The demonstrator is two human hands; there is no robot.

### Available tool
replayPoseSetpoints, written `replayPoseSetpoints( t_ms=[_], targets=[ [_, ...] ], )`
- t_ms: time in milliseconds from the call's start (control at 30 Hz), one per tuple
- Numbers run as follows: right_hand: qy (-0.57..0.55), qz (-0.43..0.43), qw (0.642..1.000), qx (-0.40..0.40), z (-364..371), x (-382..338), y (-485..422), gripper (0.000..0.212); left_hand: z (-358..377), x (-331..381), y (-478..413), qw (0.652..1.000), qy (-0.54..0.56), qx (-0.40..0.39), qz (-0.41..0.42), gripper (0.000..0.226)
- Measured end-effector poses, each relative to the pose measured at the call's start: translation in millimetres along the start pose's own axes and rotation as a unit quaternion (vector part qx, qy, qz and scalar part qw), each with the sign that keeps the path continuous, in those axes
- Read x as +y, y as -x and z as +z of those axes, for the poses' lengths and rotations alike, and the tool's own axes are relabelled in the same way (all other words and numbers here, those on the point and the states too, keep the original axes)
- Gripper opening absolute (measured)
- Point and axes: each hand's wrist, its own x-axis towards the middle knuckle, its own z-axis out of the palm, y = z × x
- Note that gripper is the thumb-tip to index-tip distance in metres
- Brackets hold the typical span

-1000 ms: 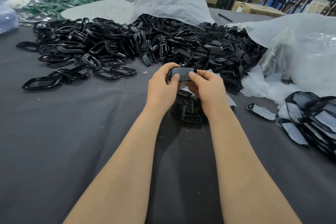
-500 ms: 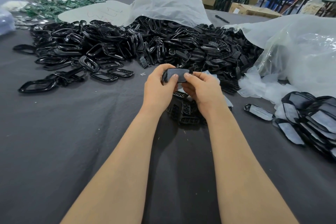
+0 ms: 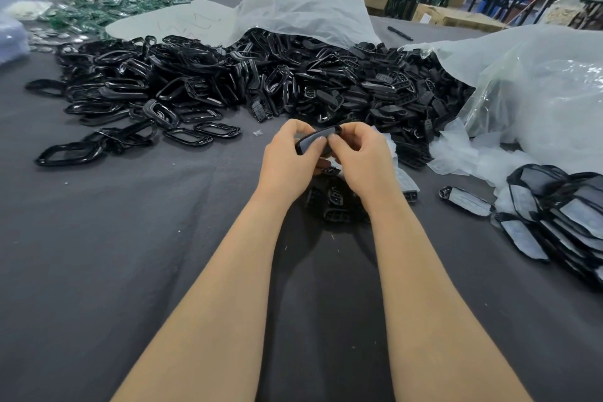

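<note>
Both hands hold one small black plastic shell (image 3: 315, 140) above the grey cloth table (image 3: 130, 254). My left hand (image 3: 290, 160) grips its left end, thumb on top. My right hand (image 3: 362, 160) pinches its right end between thumb and fingers. The shell is tilted, its right end higher. A small heap of black button pads (image 3: 336, 202) lies on the cloth just under and behind the hands, partly hidden by them.
A big pile of black frames and shells (image 3: 261, 81) spreads across the table's far side, spilling from white plastic bags (image 3: 303, 3). Loose frames (image 3: 68, 153) lie at the left. Stacked film-covered shells (image 3: 561, 215) sit at the right, beside a clear bag (image 3: 538, 98).
The hands have drawn closer together on the shell, and it has tipped from flat to tilted, right end up. The view has shifted slightly.
</note>
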Motion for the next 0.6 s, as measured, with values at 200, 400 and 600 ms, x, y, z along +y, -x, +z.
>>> replayPoseSetpoints(
  t_ms=[200, 400, 600],
  targets=[
    [-0.016, -0.041, 0.997, 0.061, 2.3, -1.8, 4.6, 0.013, 0.4, 0.7, 0.0, 1.000, 0.029, 0.006, 0.005, 0.016],
    [0.033, -0.090, 0.992, 0.084, 8.1, -6.2, 8.5, 0.006, 2.7, 0.5, 1.4, 0.999, 0.020, 0.031, 0.000, 0.015],
    [0.053, -0.081, 0.992, 0.080, 10.1, -6.2, 6.8, 0.005, 3.6, 1.1, 2.3, 0.999, -0.006, 0.040, 0.017, 0.009]
  ],
)
